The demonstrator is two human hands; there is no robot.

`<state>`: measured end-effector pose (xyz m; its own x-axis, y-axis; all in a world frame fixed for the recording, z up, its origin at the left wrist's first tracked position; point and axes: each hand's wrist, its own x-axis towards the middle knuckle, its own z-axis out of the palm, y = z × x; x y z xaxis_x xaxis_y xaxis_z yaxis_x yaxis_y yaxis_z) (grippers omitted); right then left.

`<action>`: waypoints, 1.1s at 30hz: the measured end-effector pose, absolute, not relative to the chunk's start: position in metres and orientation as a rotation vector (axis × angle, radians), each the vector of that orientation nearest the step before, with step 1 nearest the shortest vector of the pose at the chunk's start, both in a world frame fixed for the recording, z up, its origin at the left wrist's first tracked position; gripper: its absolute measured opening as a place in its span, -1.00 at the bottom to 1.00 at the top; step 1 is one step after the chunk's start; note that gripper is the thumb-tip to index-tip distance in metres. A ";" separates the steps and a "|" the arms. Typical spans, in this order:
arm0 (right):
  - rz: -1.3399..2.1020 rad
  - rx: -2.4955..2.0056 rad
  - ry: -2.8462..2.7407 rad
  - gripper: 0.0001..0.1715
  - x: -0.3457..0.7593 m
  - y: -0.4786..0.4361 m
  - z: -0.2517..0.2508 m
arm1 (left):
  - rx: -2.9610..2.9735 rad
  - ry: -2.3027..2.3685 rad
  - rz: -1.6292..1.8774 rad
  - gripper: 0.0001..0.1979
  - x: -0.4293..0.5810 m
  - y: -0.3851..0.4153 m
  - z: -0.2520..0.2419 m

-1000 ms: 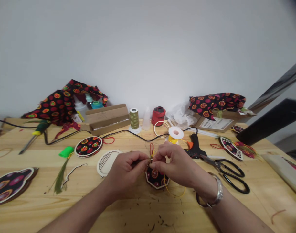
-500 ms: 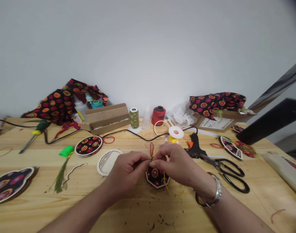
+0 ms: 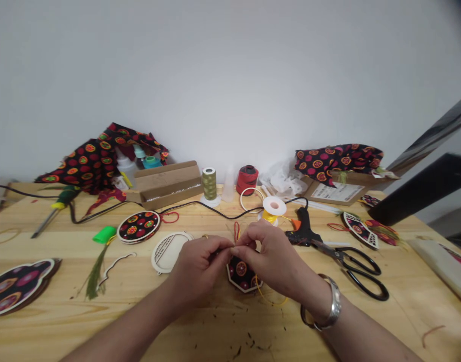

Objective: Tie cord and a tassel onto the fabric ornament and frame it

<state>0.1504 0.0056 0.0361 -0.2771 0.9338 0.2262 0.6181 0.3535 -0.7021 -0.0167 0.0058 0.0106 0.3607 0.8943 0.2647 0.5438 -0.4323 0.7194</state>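
My left hand [image 3: 198,264] and my right hand [image 3: 266,256] meet at the top edge of an octagonal pendant [image 3: 242,274] of patterned dark fabric in a pale wooden frame. Both hands are closed in a pinch, thumb against forefinger, with the fingertips touching each other. What they pinch is mostly hidden; it may be thread at the pendant's top. A red cord loop [image 3: 236,230] sticks up just behind the fingertips. From under my right hand a yellow thread [image 3: 272,302] curves over the pendant onto the table. A round wooden frame [image 3: 166,254] lies beside my left hand.
Scissors [image 3: 353,266] and a black glue gun [image 3: 303,231] lie to the right. A yellow thread spool [image 3: 274,208], green thread cone [image 3: 209,185] and red spool [image 3: 247,180] stand behind. A green tassel [image 3: 96,269] and screwdriver [image 3: 57,208] are at left.
My right hand's fingers have drawn in closer to my left fingertips, and its wrist has shifted slightly left. The pendant lies in the same place.
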 end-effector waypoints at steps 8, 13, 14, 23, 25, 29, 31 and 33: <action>0.615 -1.343 -2.043 -0.86 0.149 0.004 0.035 | 2.194 1.213 0.864 -0.82 -0.018 0.004 0.008; 0.555 -1.321 -2.060 -0.88 0.148 0.003 0.034 | 2.209 1.213 0.853 -0.80 -0.018 0.005 0.007; 0.549 -1.318 -2.059 -0.88 0.148 0.003 0.034 | 2.205 1.209 0.848 -0.80 -0.018 0.005 0.007; 0.499 -1.311 -2.057 -0.92 0.145 0.000 0.034 | 2.263 1.234 0.795 -0.79 -0.019 0.005 0.006; 0.484 -1.310 -2.056 -0.95 0.145 -0.001 0.034 | 2.274 1.237 0.792 -0.79 -0.020 0.006 0.005; 0.419 -1.311 -2.096 -0.97 0.144 -0.002 0.034 | 2.320 1.248 0.789 -0.79 -0.020 0.006 0.003; 0.361 -1.312 -2.132 -0.95 0.143 -0.002 0.034 | 2.368 1.269 0.779 -0.78 -0.020 0.006 0.002; 0.290 -1.318 -2.180 -0.92 0.141 -0.003 0.033 | 2.422 1.295 0.770 -0.78 -0.020 0.006 0.002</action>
